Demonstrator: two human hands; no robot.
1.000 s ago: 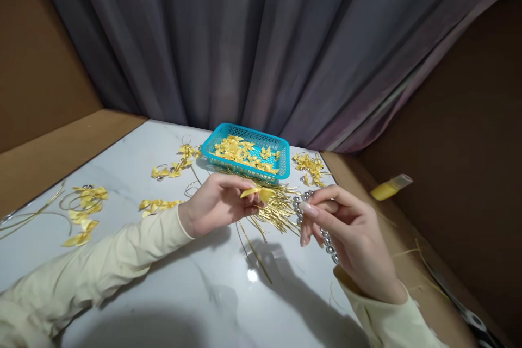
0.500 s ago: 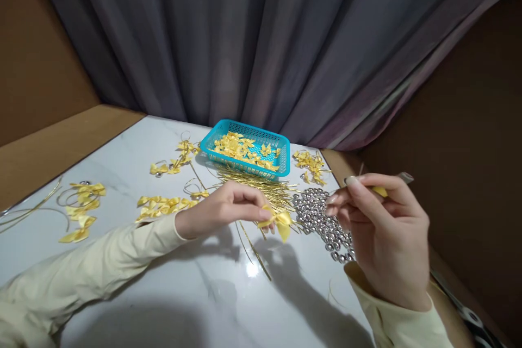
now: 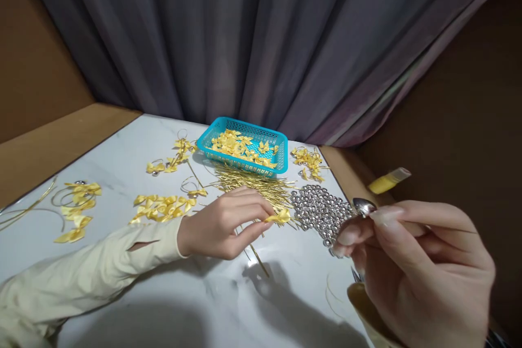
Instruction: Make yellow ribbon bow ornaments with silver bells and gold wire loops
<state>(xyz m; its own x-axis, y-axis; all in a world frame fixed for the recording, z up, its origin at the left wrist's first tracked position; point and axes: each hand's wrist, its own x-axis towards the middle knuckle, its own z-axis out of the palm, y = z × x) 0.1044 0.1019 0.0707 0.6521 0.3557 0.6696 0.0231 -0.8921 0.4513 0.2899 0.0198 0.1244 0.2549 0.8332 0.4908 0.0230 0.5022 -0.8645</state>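
Near the middle of the table, my left hand (image 3: pixel 228 223) is closed in a pinch on a small yellow ribbon bow (image 3: pixel 279 216). At the lower right, closer to the camera, my right hand (image 3: pixel 428 261) is raised, its thumb and forefinger shut on a shiny silver bead (image 3: pixel 364 206). Below and behind that hand spreads a heap of silver beads (image 3: pixel 316 209). Gold wire ties (image 3: pixel 256 182) lie in a pile just beyond my left hand.
A blue plastic basket (image 3: pixel 283 157) holding yellow bows stands at the back. Loose bows (image 3: pixel 163 206) lie left of centre. Bow clusters with wire and beads lie at the far left (image 3: pixel 79 209), back left (image 3: pixel 175 157) and back right (image 3: pixel 308 163). A yellow, clear-ended object (image 3: pixel 389 180) shows at right.
My right hand has moved right and nearer the camera, and the silver bead now shows in its fingertips. The bow in my left hand has turned and sits slightly higher.
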